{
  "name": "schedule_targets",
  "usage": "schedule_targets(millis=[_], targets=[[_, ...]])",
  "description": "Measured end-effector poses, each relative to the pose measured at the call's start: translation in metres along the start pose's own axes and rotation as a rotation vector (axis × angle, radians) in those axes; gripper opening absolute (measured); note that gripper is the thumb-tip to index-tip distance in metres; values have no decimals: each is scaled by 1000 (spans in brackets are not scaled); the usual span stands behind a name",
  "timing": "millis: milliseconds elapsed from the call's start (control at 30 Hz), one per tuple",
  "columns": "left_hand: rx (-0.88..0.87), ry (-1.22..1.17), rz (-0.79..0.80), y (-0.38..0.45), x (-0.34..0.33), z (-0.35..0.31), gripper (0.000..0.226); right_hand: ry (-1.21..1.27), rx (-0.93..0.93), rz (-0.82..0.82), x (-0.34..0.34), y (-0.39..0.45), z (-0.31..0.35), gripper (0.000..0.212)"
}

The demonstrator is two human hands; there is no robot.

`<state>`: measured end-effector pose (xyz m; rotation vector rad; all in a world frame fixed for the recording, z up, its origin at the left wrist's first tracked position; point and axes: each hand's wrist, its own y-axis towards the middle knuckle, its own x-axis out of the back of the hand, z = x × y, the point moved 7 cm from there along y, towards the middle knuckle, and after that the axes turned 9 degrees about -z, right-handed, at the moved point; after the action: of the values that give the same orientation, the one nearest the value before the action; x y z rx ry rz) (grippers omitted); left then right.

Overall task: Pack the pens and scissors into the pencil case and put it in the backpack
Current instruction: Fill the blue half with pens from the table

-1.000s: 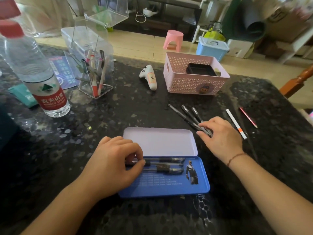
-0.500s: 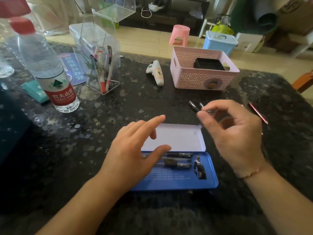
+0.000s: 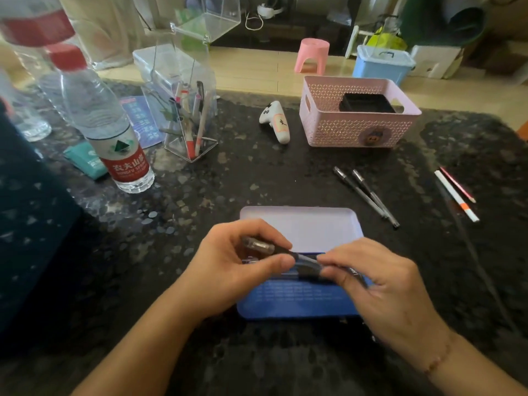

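Pencil case (image 3: pixel 300 305) lies open on the dark speckled table (image 3: pixel 257 181), blue tray nearest the person, pale lid (image 3: pixel 303 227) folded flat behind it; both hands hover right over the tray; left hand (image 3: pixel 228 270) pinches the clear capped end of a pen (image 3: pixel 285 254) between thumb and curled fingers, right hand (image 3: pixel 383 290) pinches the other end, so the pen spans the two grips; it runs left to right, cap end a touch higher, tip end buried under the right fingers; blur smears the barrel, and what lies in the tray beneath is mostly covered; off to the right, two dark pens (image 3: pixel 365 195) lie side by side on the table, slanting toward the case's far right corner; further right, a white pen (image 3: pixel 456 196) and a pink pencil (image 3: pixel 456 184), well apart from the case.
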<state>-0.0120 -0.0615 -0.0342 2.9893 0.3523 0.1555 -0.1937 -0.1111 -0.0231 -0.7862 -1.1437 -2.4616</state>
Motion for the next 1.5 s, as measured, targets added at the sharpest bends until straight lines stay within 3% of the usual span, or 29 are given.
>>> schedule_targets(millis=[67, 200, 300, 600, 933, 1033, 1167, 1300, 1500], targets=[[-15, 137, 81, -2, 4, 6, 17, -44, 13, 11, 3, -10, -6, 19], [-170, 645, 17, 2, 26, 15, 24, -281, 152, 142, -2, -25, -14, 25], [-274, 812, 31, 4, 24, 17, 20, -333, 214, 203, -11, -30, -12, 23], [-245, 860, 92, 4, 18, 27, 8, -306, 102, 252, -25, -30, -14, 15], [-285, 846, 131, 3, 10, 23, 17, -264, 7, 248, -31, -21, -15, 14], [-296, 843, 120, 3, 8, 24, 21, -287, -21, 152, -9, -10, -27, 18], [-309, 806, 31, 5, 11, 19, 17, -424, -332, -105, 37, 18, -104, 8], [-316, 802, -15, 6, 11, 17, 23, -668, -487, 16, 37, 32, -158, 20], [-300, 792, -116, 7, 15, 14, 17, -800, -470, 96, 18, 42, -161, 20]])
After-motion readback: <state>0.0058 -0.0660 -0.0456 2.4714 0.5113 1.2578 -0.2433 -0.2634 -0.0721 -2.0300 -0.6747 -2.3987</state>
